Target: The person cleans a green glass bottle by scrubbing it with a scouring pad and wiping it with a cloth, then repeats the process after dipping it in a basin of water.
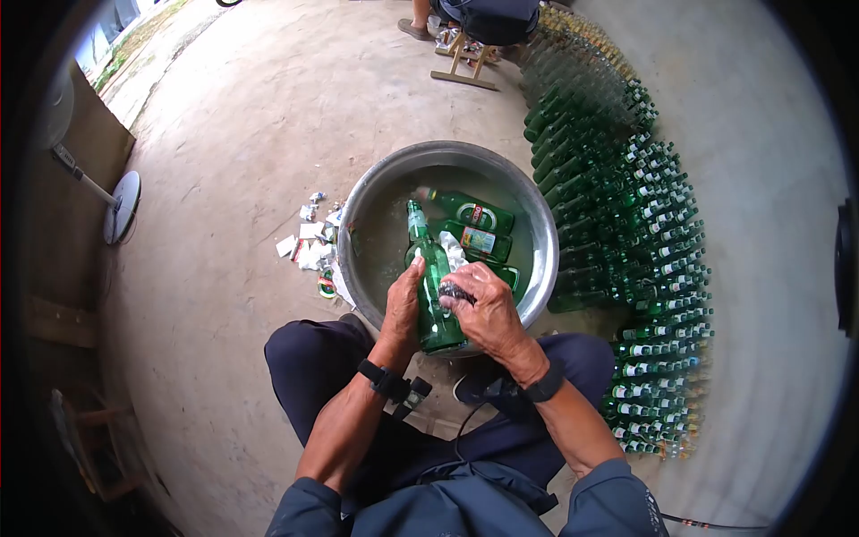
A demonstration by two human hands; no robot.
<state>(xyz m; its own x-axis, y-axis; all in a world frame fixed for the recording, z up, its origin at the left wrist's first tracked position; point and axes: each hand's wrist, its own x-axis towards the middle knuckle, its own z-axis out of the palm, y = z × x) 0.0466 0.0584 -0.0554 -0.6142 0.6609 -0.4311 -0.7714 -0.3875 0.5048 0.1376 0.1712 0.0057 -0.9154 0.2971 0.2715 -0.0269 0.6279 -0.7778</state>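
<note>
A green glass bottle (433, 309) is tilted over the near rim of a metal basin (360, 192), its neck pointing away from me. My left hand (402, 309) is wrapped round the bottle's left side. My right hand (489, 313) is closed on a dark scrubbing pad (455, 293), held against the bottle's right side. White crumpled label paper (453, 251) shows just above my right hand. In the basin's cloudy water lie several more green bottles, among them a labelled bottle (474, 213); the nearest ones are partly hidden by my hand.
Torn label scraps (313, 246) litter the floor left of the basin. Rows of standing green bottles (617, 233) line the right side. Ahead, a person sits on a wooden stool (463, 67). A white stand fan (123, 206) stands at the left wall.
</note>
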